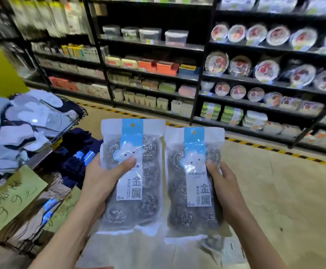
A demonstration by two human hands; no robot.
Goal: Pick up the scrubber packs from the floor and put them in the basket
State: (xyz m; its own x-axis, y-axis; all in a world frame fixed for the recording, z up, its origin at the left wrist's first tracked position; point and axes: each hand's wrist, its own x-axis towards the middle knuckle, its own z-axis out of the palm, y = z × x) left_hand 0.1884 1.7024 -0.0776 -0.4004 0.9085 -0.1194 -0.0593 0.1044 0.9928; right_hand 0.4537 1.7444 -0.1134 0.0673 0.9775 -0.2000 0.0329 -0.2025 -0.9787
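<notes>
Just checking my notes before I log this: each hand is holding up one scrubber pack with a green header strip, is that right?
Not quite: the header strips are blue, not green. The head view shows the left hand holding one scrubber pack and the right hand holding the other pack, as you said.

Two scrubber packs (pixel 132 171) (pixel 194 181) side by side; shelves (pixel 154 43) behind.
</notes>
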